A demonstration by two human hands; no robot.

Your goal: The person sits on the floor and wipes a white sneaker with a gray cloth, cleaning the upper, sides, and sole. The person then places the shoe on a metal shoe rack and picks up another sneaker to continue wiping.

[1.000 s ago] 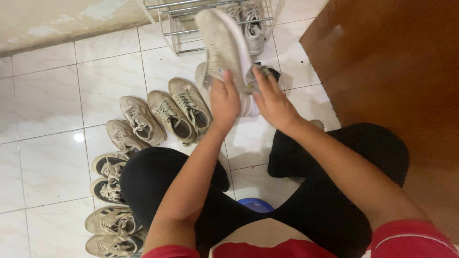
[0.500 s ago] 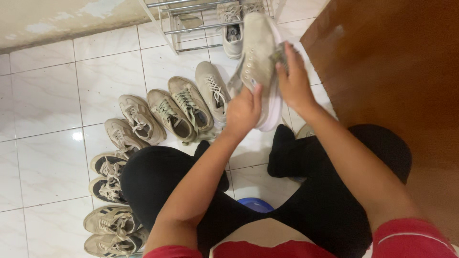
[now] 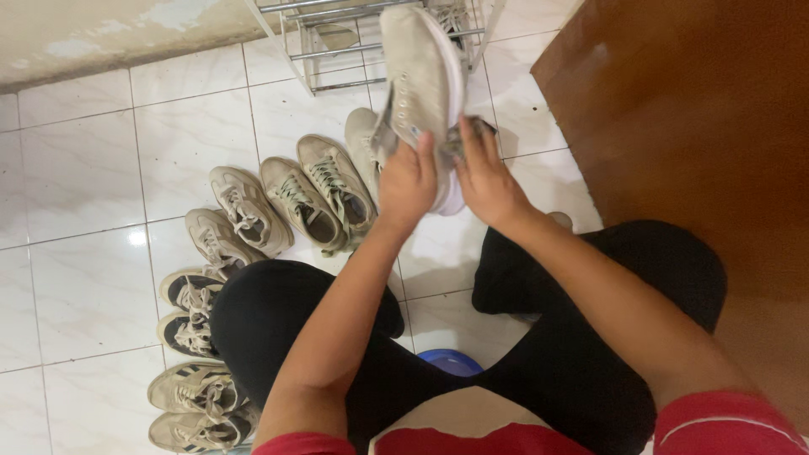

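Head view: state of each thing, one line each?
Beige sneaker: lifted, tilted, held up off the floor.
Left hand: gripping the sneaker's heel end.
Right hand: pressing a dark cloth to its sole edge.
Floor sneakers: laced, lined up on tile.
Shoe rack: partly filled.

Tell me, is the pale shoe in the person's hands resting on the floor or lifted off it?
Lifted. The pale shoe is held in the air, tipped on its side, by the left hand; the right hand presses a dark cloth against it.

- Red short-sleeved top w/ thin white stripe near right sleeve edge (image 3: 725,417).
- Black long trousers (image 3: 581,337), both legs.
- Left hand (image 3: 407,187), right hand (image 3: 487,181): bare, no rings/watch visible.
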